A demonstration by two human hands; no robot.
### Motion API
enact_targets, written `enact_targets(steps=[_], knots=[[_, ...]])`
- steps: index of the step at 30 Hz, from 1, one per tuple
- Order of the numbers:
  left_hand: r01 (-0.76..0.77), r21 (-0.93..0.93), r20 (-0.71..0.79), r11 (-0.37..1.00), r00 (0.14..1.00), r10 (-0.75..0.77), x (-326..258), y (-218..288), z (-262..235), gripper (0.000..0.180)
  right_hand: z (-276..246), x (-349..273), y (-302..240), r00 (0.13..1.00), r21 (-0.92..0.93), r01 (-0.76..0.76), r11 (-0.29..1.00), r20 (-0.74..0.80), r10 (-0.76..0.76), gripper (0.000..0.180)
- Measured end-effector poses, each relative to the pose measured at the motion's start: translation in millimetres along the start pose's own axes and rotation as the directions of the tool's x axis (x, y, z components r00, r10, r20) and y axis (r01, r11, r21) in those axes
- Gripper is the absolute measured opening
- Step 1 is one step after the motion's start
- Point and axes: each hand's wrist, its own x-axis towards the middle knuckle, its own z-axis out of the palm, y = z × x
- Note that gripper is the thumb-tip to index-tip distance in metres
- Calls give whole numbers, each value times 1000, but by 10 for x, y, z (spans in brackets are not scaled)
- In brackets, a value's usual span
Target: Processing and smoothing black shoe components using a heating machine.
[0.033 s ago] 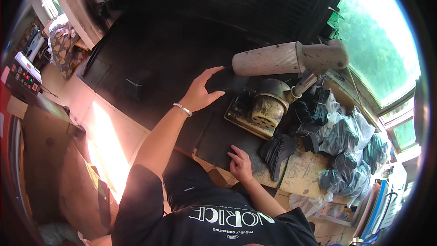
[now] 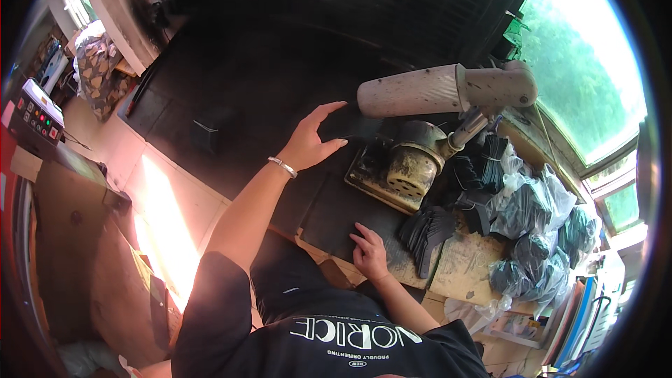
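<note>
My left hand (image 2: 311,141) reaches toward the grimy bench machine (image 2: 414,171), its thumb and fingers spread apart. Nothing shows clearly between them, though the area just past the fingertips is very dark. A metal bracelet (image 2: 283,166) circles that wrist. Closer to my body, my right hand (image 2: 369,255) lies at the front of the blackened board (image 2: 329,220), fingers stretched out and holding nothing visible. Right of it rests a fanned stack of dark, flat curved pieces (image 2: 425,234). Over the machine extends a pale ribbed cylinder (image 2: 413,91) on a jointed metal arm.
Tied bundles of dark strips (image 2: 492,161) and several clear plastic bags of dark pieces (image 2: 528,203) crowd the right side. A small dark block (image 2: 205,136) sits on the black surface at left. A control box (image 2: 36,117) with lit buttons stands far left, near cardboard (image 2: 70,231).
</note>
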Motion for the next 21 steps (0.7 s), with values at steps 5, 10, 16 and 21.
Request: enact_targets(steps=[5,10,16,21], knots=[[-13,8,8,1000,1000,13,74,4,49,67,-3,-1,15,1000,7,0,1000,4,0,34],[-26,24,19,999,999,26,24,14,0,66,-14,8,4,1000,-9,2,1000,5,-2,33],[-22,34,1,999,1000,22,-74,38,-65,66,10,-7,20,1000,-2,7,1000,14,-6,33],[8,6,-27,1000,1000,-8,-155,59,-113,66,15,-16,21,1000,-10,11,1000,14,-11,34]])
